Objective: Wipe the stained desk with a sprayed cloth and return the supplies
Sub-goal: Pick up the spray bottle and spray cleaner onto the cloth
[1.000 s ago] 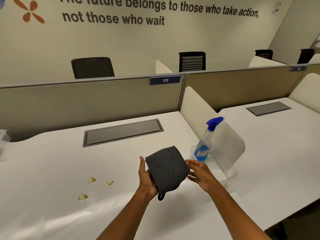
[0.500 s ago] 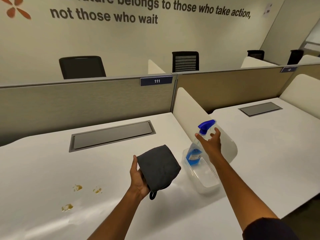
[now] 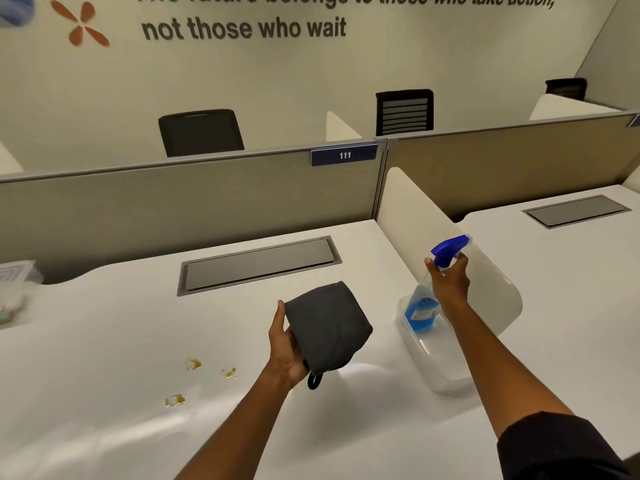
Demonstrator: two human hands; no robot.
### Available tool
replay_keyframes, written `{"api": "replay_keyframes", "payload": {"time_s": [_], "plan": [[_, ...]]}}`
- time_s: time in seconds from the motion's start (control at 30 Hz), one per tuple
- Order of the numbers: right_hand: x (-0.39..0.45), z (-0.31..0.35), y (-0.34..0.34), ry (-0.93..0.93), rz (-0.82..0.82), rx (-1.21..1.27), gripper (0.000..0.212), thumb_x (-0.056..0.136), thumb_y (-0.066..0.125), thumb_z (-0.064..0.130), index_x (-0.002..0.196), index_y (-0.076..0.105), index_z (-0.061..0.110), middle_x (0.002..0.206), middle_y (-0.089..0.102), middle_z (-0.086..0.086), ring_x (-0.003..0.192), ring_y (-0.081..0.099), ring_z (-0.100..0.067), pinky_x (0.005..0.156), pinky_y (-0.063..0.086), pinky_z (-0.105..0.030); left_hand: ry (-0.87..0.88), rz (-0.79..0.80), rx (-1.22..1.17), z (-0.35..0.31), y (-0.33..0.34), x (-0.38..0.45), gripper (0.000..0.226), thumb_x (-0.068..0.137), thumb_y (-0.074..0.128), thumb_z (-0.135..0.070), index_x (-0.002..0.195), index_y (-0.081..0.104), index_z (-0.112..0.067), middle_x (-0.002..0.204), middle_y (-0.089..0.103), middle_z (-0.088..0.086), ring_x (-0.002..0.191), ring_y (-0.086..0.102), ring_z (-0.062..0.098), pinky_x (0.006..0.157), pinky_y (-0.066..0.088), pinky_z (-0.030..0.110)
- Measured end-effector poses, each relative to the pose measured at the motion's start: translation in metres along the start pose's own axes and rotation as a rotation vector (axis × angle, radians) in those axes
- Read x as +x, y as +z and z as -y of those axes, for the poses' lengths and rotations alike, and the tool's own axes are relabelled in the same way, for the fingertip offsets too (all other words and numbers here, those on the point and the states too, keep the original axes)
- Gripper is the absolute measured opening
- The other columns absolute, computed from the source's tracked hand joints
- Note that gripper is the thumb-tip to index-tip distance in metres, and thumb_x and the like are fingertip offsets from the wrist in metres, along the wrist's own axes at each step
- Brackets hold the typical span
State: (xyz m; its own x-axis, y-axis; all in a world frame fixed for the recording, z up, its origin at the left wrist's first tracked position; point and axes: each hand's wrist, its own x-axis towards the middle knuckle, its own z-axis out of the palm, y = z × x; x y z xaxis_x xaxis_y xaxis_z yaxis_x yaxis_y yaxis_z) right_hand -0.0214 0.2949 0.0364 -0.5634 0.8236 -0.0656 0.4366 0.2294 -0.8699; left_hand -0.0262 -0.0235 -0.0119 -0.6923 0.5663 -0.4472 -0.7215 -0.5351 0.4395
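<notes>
Left hand [image 3: 289, 348] around folded grey cloth [image 3: 327, 325], right hand [image 3: 448, 284] on spray bottle [image 3: 424, 306] neck in clear bin [image 3: 446, 372].

Both arms out in front, each hand gripping something.

The left hand [image 3: 289, 344] is raised palm-up, thumb along the near edge of the folded cloth [image 3: 327, 325] it holds. The right hand [image 3: 448, 284] reaches farther forward, arm nearly straight, fingers [image 3: 462, 263] curled round the spray bottle [image 3: 424, 306] neck.
</notes>
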Motion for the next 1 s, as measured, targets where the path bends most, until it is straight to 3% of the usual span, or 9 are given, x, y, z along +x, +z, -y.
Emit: {"api": "replay_keyframes", "payload": {"time_s": [0.1,0.27,0.37,0.47,0.63,0.77,0.87,1.0], "plan": [[0.003,-0.001,-0.006,-0.019,0.019,-0.030,0.076,0.092,0.058,0.040,0.149,0.019,0.009,0.145,0.044,-0.020,0.130,0.047,-0.040,0.109,0.040,-0.049,0.017,-0.004,0.002,-0.007,-0.003,-0.003,0.078,0.072,0.058,-0.075,0.119,0.070,-0.015,0.129,0.066,0.015,0.115,0.064,0.040,0.091,0.054,0.053],[0.002,0.035,-0.028,-0.121,0.087,0.123,0.070,0.092,0.058,0.043,0.148,0.025,0.018,0.138,0.052,-0.016,0.123,0.053,-0.036,0.103,0.044,-0.047,0.052,-0.004,0.010,-0.025,-0.006,-0.009,0.076,0.074,0.056,-0.075,0.118,0.071,-0.015,0.126,0.068,0.015,0.113,0.066,0.040,0.093,0.054,0.054],[-0.009,0.068,-0.039,-0.243,0.219,0.193,0.065,0.091,0.056,0.046,0.146,0.029,0.022,0.132,0.056,-0.014,0.117,0.058,-0.033,0.100,0.048,-0.049,0.077,-0.004,0.014,-0.037,-0.007,-0.013,0.076,0.075,0.054,-0.075,0.117,0.071,-0.015,0.125,0.069,0.015,0.110,0.067,0.039,0.087,0.057,0.051],[-0.034,0.103,-0.047,-0.358,0.396,0.187,0.067,0.083,0.053,0.054,0.138,0.037,0.019,0.114,0.062,-0.009,0.106,0.065,-0.031,0.084,0.052,-0.036,0.106,0.006,0.023,-0.052,-0.003,-0.017,0.075,0.076,0.053,-0.075,0.116,0.072,-0.015,0.124,0.070,0.014,0.109,0.068,0.038,0.085,0.057,0.049],[-0.079,0.142,-0.042,-0.471,0.669,0.206,0.052,0.083,0.049,0.053,0.127,0.041,0.027,0.101,0.066,-0.006,0.095,0.069,-0.026,0.098,0.049,-0.055,0.172,0.011,0.035,-0.082,0.003,-0.024,0.071,0.077,0.053,-0.074,0.112,0.074,-0.015,0.121,0.072,0.013,0.107,0.069,0.036,0.084,0.058,0.047],[-0.123,0.162,-0.024,-0.524,0.817,0.210,0.085,0.066,0.055,0.080,0.133,0.037,0.029,0.103,0.065,-0.008,0.096,0.070,-0.026,0.090,0.056,-0.042,0.222,0.012,0.033,-0.103,0.007,-0.033,0.071,0.078,0.052,-0.074,0.110,0.075,-0.015,0.119,0.073,0.011,0.104,0.071,0.033,0.078,0.060,0.043],[-0.150,0.168,-0.005,-0.560,0.926,0.254,0.071,0.077,0.051,0.069,0.136,0.037,0.031,0.102,0.066,-0.007,0.098,0.070,-0.026,0.093,0.055,-0.047,0.257,0.010,0.020,-0.116,0.008,-0.040,0.072,0.079,0.050,-0.073,0.111,0.075,-0.014,0.120,0.072,0.012,0.105,0.071,0.033,0.080,0.060,0.043],[-0.183,0.168,0.022,-0.532,1.035,0.346,0.065,0.072,0.055,0.076,0.128,0.043,0.045,0.093,0.069,0.001,0.092,0.070,-0.021,0.080,0.058,-0.032,0.298,-0.036,0.012,-0.125,0.002,-0.051,0.072,0.083,0.044,-0.073,0.116,0.072,-0.016,0.123,0.071,0.011,0.108,0.069,0.035,0.085,0.058,0.045]]}}
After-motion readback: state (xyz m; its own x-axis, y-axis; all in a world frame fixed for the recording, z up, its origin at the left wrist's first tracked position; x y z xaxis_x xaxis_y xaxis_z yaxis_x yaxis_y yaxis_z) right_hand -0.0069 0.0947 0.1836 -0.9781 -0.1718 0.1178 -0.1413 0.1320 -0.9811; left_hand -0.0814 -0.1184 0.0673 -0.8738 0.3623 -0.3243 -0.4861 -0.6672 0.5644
